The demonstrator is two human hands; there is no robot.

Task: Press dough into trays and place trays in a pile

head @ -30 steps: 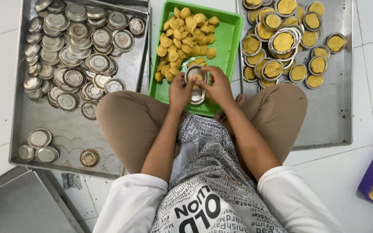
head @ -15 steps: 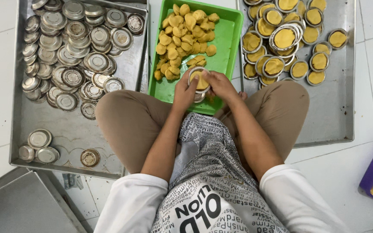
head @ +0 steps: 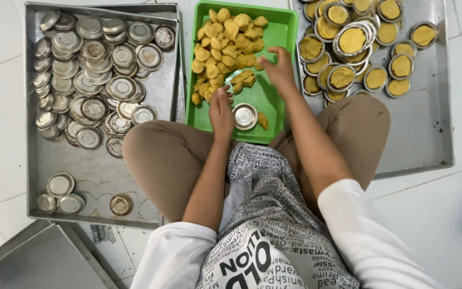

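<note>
Right hand [head: 280, 68] spread over dough pieces [head: 225, 45] near green tray's [head: 285, 32] right edge; left hand [head: 221, 109] loosely curled beside empty tin mould [head: 245, 116]. Risk: nudging mould, knocking dough.

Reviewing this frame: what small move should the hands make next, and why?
Probably the right hand should pick one dough piece and press it into the empty tin mould in the green tray: the left hand rests beside that mould, which holds no dough.
</note>
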